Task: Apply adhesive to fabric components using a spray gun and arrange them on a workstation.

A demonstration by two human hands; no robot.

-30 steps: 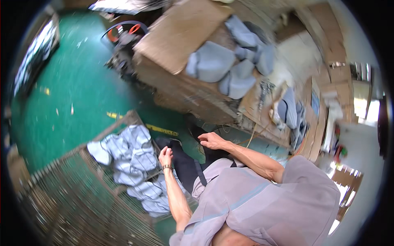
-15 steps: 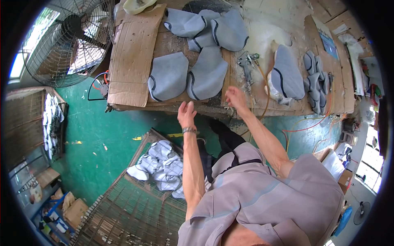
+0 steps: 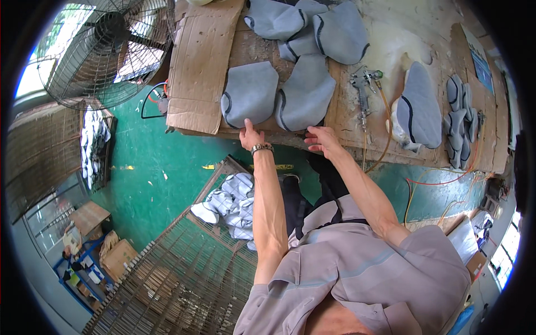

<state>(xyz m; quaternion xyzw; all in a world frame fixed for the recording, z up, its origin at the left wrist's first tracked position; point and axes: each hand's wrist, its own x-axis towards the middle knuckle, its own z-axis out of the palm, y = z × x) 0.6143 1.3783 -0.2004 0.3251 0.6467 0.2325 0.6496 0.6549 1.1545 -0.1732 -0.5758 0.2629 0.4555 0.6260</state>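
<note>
Left hand (image 3: 250,135) touching grey pad (image 3: 249,92), right hand (image 3: 320,139) at workbench edge (image 3: 357,149), spray gun (image 3: 364,89) nearby

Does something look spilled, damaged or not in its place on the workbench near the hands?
Yes. A white crusty patch spreads over the workbench like spilled residue, and the cardboard sheet overhangs the near edge, its corner torn.

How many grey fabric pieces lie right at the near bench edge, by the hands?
2: one grey fabric piece under the left hand, another beside it, just above the right hand. More lie farther back, overlapping.
</note>
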